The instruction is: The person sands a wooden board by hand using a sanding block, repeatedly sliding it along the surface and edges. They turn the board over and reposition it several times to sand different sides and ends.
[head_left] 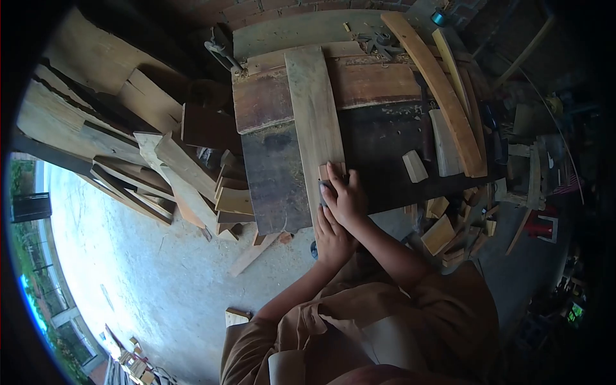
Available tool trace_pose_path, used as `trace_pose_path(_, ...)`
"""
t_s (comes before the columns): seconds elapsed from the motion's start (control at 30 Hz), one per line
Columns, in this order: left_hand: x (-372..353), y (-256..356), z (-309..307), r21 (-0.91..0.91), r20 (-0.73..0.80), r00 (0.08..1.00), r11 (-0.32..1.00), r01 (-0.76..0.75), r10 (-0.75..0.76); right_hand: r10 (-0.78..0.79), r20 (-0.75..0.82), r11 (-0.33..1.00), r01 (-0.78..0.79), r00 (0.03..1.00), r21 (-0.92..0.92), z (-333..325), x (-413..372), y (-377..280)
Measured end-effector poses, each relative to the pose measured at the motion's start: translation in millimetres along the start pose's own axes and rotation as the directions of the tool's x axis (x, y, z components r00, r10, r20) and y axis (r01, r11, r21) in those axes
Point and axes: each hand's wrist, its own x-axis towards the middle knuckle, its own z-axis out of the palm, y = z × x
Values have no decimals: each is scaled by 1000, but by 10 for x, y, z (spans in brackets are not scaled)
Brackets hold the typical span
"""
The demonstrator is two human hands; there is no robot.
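A long pale wooden plank (312,96) lies lengthwise across the workbench, its near end under my hands. My right hand (346,197) is closed over a small wooden block (326,172) on the plank's face, with a dark piece (328,192) showing between its fingers. Just below, my left hand (334,242) rests over the near end of the plank, fingers stretched forward and lying flat. Its fingertips come up beside the dark piece, close to the right wrist. The left thumb is hidden.
The workbench (276,183) has a dark near half and brown boards behind. On its right lie a curved wooden piece (443,90), a pale block (415,167) and tools. Boards (151,102) lean at the left; offcuts (439,234) are heaped at the lower right.
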Motion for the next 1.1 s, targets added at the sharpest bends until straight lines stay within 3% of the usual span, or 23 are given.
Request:
trace_pose_path(0.07,544,-56,8,0,-74,996,999,-44,44,45,61,998,-47,997,39,13,531,2)
trace_pose_path(0.23,2424,-277,89,117,-173,978,988,-98,117,70,-5,998,-70,998,-2,321,2441,203)
trace_pose_path(0.3,3145,-278,74,64,-215,973,995,-77,89,46,20,999,-46,999,1,326,3146,226)
trace_pose_path(0.4,3666,-325,84,137,-159,987,990,-17,39,27,88,999,-28,996,19,276,3657,226)
trace_pose_path(0.47,3590,-355,50,118,-163,983,991,-65,84,26,116,999,-30,993,33,349,3607,273)
trace_pose_path(0.5,3529,-345,33,92,-184,974,989,-117,132,58,51,998,-59,997,12,360,3494,280)
trace_pose_path(0.53,3441,-314,19,88,-195,971,988,-124,139,81,-25,997,-81,996,-9,340,3388,259)
trace_pose_path(0.6,2961,-268,25,103,-191,978,992,-67,86,49,-27,999,-49,998,9,400,2989,258)
trace_pose_path(0.63,2633,-249,55,92,-183,982,995,-35,51,54,14,997,-55,998,54,358,2661,198)
trace_pose_path(0.7,1815,-172,49,55,-135,991,998,4,4,-63,-57,997,65,996,35,301,1821,132)
trace_pose_path(0.8,439,-72,-78,39,-13,1000,999,-17,18,5,45,999,-6,999,33,103,424,22)
trace_pose_path(0.87,-330,-94,23,21,-24,998,998,-54,54,-36,14,999,36,999,23,56,-324,23)
trace_pose_path(0.97,-593,-49,89,39,-60,998,999,-24,26,-22,51,1000,21,998,21,-6,-540,-23)
trace_pose_path(1.0,-484,-6,23,6,-29,999,1000,12,-12,-2,102,1000,0,995,14,10,-463,-18)
trace_pose_path(1.1,51,-121,34,14,-62,998,1000,-20,21,-38,14,998,37,999,50,144,74,9)
